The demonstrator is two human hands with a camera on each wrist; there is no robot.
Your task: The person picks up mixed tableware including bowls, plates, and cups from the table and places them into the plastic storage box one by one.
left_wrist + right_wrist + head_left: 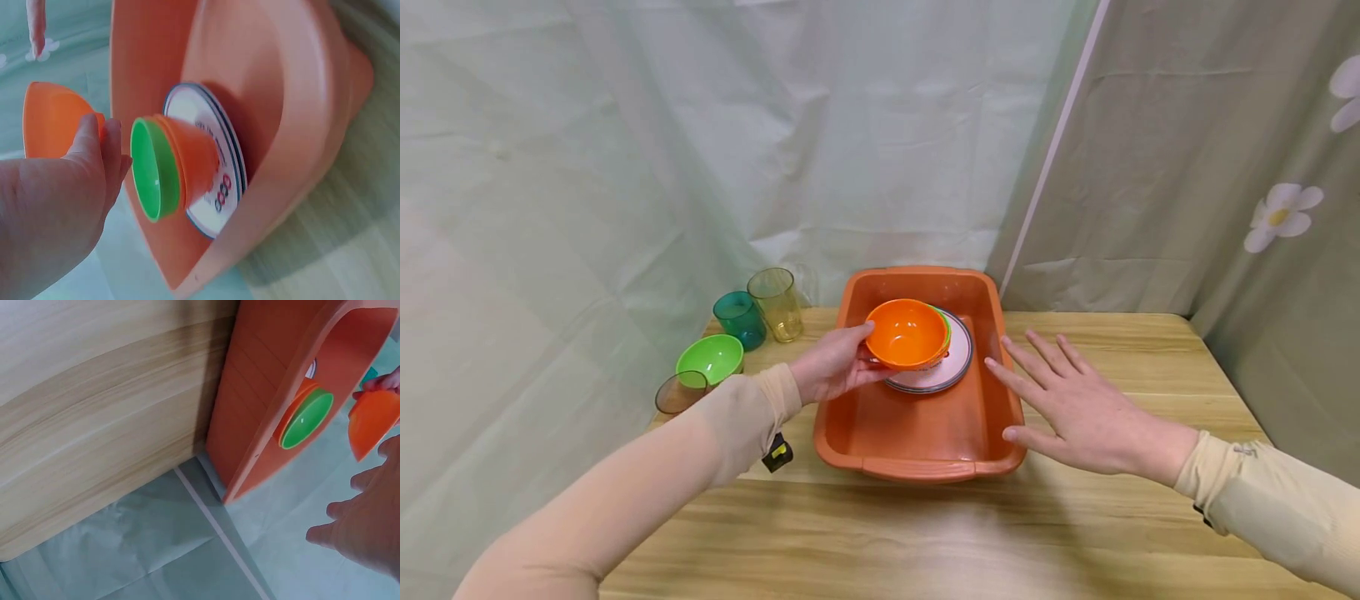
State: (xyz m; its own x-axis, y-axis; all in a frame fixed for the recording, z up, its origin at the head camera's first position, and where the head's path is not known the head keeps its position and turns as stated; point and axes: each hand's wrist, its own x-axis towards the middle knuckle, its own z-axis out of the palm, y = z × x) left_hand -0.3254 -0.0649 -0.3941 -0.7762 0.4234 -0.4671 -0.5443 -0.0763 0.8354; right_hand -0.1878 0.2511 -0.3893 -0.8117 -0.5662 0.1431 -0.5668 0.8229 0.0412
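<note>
My left hand (pixel 842 364) pinches the rim of an orange bowl (pixel 908 335) and holds it above the tub. Below it, in the left wrist view, a green bowl (pixel 153 169) sits nested in an orange bowl (pixel 199 156) on white plates with dark rims (pixel 219 199). These stand inside an orange-brown plastic tub (pixel 917 429). With fingers spread and straight, my right hand (pixel 1082 408) hovers by the tub's right rim, holding nothing. The right wrist view shows the held bowl (pixel 374 422) apart from the stacked green bowl (pixel 306 419).
Left of the tub stand a green bowl (pixel 711 358), a teal cup (pixel 740 321), a yellow cup (pixel 777 307) and a brownish cup (pixel 681 393). A small black and yellow object (pixel 777 452) shows below the left wrist. Curtains (pixel 880 150) hang behind the wooden table (pixel 925 533).
</note>
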